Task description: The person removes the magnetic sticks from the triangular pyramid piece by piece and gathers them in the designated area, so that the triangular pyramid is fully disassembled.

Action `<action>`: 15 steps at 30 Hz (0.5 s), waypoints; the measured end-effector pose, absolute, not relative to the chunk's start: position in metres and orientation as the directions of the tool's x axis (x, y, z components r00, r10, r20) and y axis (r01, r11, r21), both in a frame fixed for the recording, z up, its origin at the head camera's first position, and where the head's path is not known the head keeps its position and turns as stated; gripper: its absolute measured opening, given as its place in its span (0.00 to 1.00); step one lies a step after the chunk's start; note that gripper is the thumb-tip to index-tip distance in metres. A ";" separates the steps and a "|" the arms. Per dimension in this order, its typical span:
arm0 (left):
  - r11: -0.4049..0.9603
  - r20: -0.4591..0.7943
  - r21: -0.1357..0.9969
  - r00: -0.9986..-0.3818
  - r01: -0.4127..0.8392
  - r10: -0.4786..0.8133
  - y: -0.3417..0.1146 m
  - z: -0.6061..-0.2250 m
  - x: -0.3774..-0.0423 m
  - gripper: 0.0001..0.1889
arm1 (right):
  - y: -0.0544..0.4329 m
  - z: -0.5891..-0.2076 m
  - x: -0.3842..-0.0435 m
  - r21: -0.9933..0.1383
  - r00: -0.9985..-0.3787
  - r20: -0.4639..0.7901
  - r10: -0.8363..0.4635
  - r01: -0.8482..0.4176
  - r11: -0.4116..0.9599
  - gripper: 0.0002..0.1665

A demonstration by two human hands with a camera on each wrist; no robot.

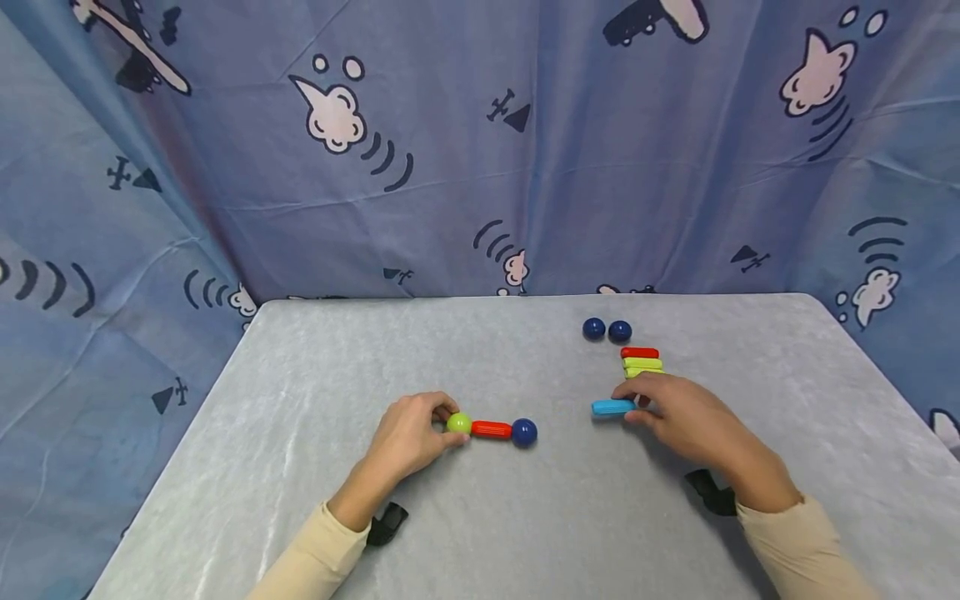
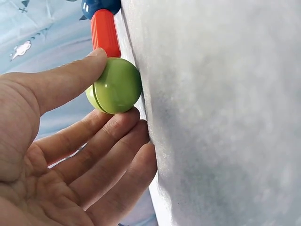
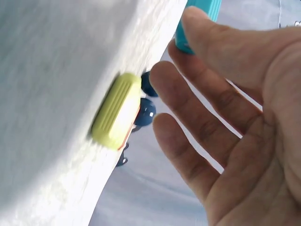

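My left hand (image 1: 405, 435) pinches a green ball (image 1: 459, 423) between thumb and fingers. The ball sits at the left end of a row with a ridged red rod (image 1: 491, 430) and a dark blue ball (image 1: 524, 432), all touching end to end. In the left wrist view the thumb tip lies where the green ball (image 2: 117, 87) meets the red rod (image 2: 105, 33). To the right, my right hand (image 1: 686, 412) holds a light blue rod (image 1: 611, 407) by its right end, thumb against fingers. Its remaining fingers spread loosely in the right wrist view, near a yellow-green rod (image 3: 115, 112).
Behind the right hand lie yellow-green rods (image 1: 642, 363), partly covered by it, and a red rod (image 1: 640, 353). Farther back sit two dark blue balls, one left (image 1: 594, 328) and one right (image 1: 619, 332). A patterned blue curtain (image 1: 450, 167) hangs behind the grey-white table (image 1: 337, 358).
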State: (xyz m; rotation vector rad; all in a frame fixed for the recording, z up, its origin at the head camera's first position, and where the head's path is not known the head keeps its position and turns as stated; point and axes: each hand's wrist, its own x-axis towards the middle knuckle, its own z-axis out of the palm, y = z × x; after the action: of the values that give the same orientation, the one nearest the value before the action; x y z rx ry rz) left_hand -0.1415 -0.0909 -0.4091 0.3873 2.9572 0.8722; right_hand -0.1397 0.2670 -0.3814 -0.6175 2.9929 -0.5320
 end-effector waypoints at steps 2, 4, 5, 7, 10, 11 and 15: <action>0.810 0.032 0.544 -0.970 0.220 0.241 -0.091 -0.409 -0.142 0.16 | 0.271 -0.381 -0.141 -0.340 -0.924 0.031 -0.380 -0.367 0.866 0.15; 0.808 0.033 0.547 -0.969 0.221 0.244 -0.091 -0.409 -0.142 0.16 | 0.274 -0.380 -0.142 -0.346 -0.929 0.029 -0.370 -0.356 0.868 0.15; 0.807 0.035 0.546 -0.968 0.227 0.248 -0.092 -0.409 -0.142 0.16 | 0.276 -0.380 -0.142 -0.349 -0.931 0.028 -0.364 -0.351 0.869 0.15; 0.802 0.034 0.551 -0.966 0.231 0.255 -0.092 -0.408 -0.142 0.16 | 0.280 -0.380 -0.143 -0.353 -0.934 0.028 -0.355 -0.342 0.871 0.15; 0.797 0.033 0.550 -0.960 0.249 0.277 -0.094 -0.408 -0.142 0.17 | 0.285 -0.382 -0.144 -0.353 -0.941 0.022 -0.337 -0.323 0.878 0.14; 0.797 0.035 0.546 -0.958 0.257 0.285 -0.094 -0.408 -0.142 0.17 | 0.287 -0.382 -0.145 -0.351 -0.944 0.016 -0.329 -0.313 0.883 0.14; 0.793 0.046 0.541 -0.951 0.280 0.304 -0.095 -0.409 -0.143 0.16 | 0.295 -0.383 -0.146 -0.335 -0.955 -0.011 -0.296 -0.276 0.901 0.14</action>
State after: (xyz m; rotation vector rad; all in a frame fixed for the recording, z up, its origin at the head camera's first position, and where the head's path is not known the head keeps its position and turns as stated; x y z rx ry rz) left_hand -0.1431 -0.0954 -0.4085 0.4778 2.9332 0.8742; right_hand -0.1459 0.2952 -0.3833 -0.4521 3.0022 -0.5158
